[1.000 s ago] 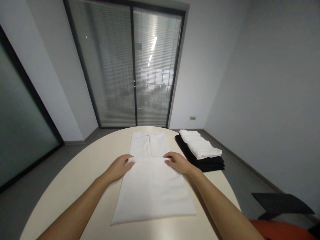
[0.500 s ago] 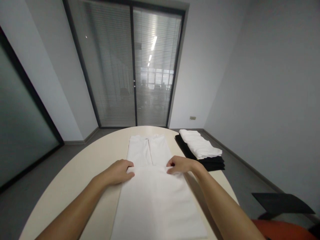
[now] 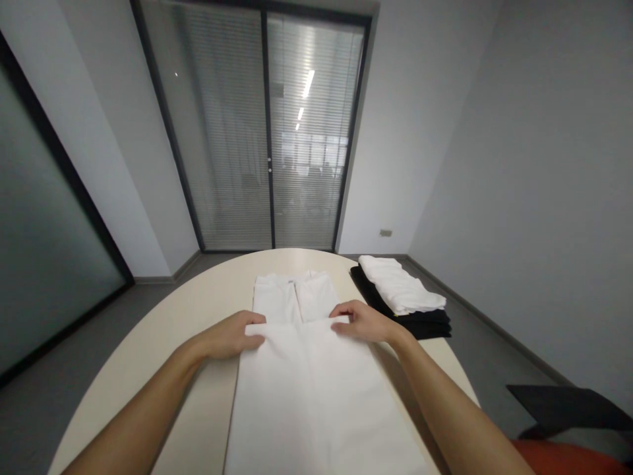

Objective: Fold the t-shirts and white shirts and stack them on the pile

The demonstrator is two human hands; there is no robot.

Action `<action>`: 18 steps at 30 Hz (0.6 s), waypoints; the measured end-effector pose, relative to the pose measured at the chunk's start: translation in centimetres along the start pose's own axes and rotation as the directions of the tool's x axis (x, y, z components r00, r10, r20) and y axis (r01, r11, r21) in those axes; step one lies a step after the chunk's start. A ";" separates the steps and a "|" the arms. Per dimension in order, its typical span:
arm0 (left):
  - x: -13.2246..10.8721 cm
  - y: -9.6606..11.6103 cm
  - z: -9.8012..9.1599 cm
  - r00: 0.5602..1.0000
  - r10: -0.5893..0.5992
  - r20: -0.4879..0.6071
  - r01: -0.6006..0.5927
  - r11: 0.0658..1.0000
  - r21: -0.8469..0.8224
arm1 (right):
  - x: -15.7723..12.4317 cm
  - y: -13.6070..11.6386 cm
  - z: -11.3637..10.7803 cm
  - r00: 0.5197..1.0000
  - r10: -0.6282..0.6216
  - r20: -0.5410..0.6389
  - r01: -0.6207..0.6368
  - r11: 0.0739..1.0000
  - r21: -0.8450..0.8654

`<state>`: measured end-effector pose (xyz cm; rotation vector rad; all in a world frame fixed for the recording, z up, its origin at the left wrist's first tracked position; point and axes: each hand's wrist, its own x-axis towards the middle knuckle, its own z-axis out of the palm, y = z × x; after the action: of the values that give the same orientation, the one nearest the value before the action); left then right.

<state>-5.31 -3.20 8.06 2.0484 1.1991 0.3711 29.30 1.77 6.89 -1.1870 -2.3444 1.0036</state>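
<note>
A white garment [image 3: 306,396] lies lengthwise on the table, folded narrow. Its nearer layer overlaps the far part, where two folded-in panels meet along a seam. My left hand [image 3: 237,335] pinches the left end of the overlapping edge between thumb and fingers. On the other end, my right hand [image 3: 363,321] grips the same edge, thumb below and fingers over it. That edge looks slightly raised between both hands. Whether the garment is a shirt or something else cannot be made out.
At the right of the round cream table [image 3: 198,300] sits a folded white garment [image 3: 398,284] on a stack of folded black cloth [image 3: 428,324]. A chair with a black armrest [image 3: 568,404] and red seat [image 3: 568,458] stands at the lower right. Glass panels with blinds [image 3: 227,132] rise beyond.
Both hands keep their pinch, and the overlapping edge has risen a little. My right hand has moved slightly up and right. The view has shifted slightly.
</note>
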 end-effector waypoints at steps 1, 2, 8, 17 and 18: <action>0.2 -0.5 0.1 0.997 -0.014 -0.081 0.013 1.000 -0.006 | 0.3 0.3 0.3 0.994 -0.043 -0.100 0.038 0.998 -0.057; 0.4 -1.0 0.2 0.987 -0.031 -0.156 0.032 0.999 0.000 | 0.6 0.7 0.7 0.980 -0.086 -0.181 0.066 0.991 -0.117; 2.0 -3.8 2.1 0.934 -0.032 -0.356 0.092 0.984 0.154 | 1.9 2.7 2.8 0.957 -0.161 -0.242 0.078 0.944 -0.320; 1.1 -2.2 1.4 0.995 -0.094 -0.035 0.097 0.991 0.090 | 0.4 0.2 -0.1 0.939 0.236 0.249 -0.191 0.963 -0.191; 1.0 -1.9 1.5 0.996 -0.093 0.017 0.091 0.992 0.089 | 0.2 -0.3 -0.3 0.911 0.250 0.329 -0.196 0.962 -0.190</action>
<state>-5.13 -2.44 5.58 2.0578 1.3131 0.2554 29.19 1.90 7.34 -1.4684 -2.6437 1.2162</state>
